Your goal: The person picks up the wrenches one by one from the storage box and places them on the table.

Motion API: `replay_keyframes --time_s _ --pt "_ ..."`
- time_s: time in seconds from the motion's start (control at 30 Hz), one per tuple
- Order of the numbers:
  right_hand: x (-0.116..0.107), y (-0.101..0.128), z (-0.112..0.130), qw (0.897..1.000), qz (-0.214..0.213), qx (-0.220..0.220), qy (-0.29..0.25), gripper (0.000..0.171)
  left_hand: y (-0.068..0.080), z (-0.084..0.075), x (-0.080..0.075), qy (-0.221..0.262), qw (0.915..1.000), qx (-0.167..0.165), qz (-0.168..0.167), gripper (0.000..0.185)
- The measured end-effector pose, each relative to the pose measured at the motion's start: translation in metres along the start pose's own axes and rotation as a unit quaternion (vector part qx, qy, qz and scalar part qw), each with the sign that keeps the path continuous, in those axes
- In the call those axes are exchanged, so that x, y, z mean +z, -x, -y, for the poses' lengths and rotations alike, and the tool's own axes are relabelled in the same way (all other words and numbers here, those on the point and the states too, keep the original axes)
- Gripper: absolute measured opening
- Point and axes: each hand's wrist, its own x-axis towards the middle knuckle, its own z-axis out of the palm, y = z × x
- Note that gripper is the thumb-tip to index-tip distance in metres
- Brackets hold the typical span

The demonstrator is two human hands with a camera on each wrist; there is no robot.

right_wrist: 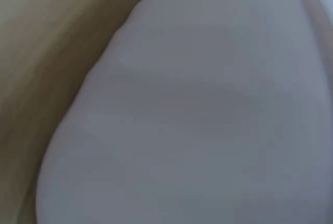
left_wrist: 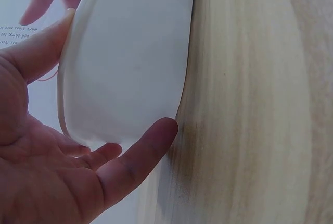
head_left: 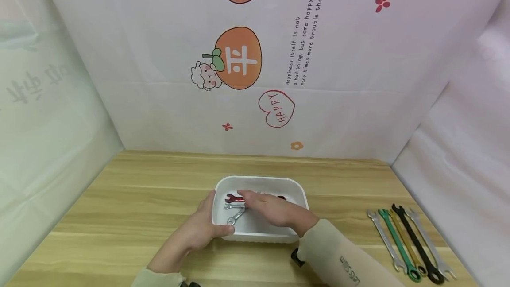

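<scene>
A white plastic bin stands on the wooden table in the head view. My left hand holds its left end, the thumb at the front rim and the fingers along the outer wall. Inside lie a red wrench and small silver wrenches, partly covered by my right hand. That hand reaches in over the right front rim with its fingers extended above the tools. In the left wrist view, left fingers press the bin's wall. Only the bin's outer side fills the right wrist view, blurred.
To the right, several longer wrenches lie side by side on the table: silver, green, gold, black and another silver one. White printed cloth walls the table at the back and both sides.
</scene>
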Motion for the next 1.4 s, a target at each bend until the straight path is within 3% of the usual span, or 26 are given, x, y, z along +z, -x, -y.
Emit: replay_keyframes --time_s 0.1,0.27,0.5,0.7,0.93,1.2,1.4 --pt "0.0 0.0 -0.001 0.999 0.002 -0.015 0.035 0.064 -0.001 0.0 0.0 0.002 1.0 0.002 0.0 0.114" --pt "-0.002 0.001 -0.004 0.994 0.0 -0.002 0.105 0.066 -0.001 0.0 0.0 0.0 1.0 0.0 0.002 0.115" --pt "-0.013 0.016 -0.005 0.989 0.001 -0.031 0.147 0.061 0.0 0.0 0.0 -0.005 1.0 0.003 -0.001 0.114" --pt "-0.021 0.026 -0.007 0.988 0.006 -0.009 0.153 0.052 0.002 -0.002 -0.001 0.002 1.0 0.007 -0.003 0.114" --pt "-0.022 0.025 -0.011 0.987 0.015 -0.015 0.161 0.032 0.002 -0.003 -0.001 -0.002 1.0 0.004 -0.002 0.115" --pt "-0.013 0.014 -0.028 0.989 -0.004 -0.045 0.14 0.054 0.0 -0.002 -0.001 -0.002 1.0 -0.004 -0.001 0.115" --pt "-0.008 0.008 -0.036 0.989 -0.022 -0.053 0.136 0.058 0.002 -0.003 -0.001 -0.006 1.0 -0.005 -0.002 0.118"
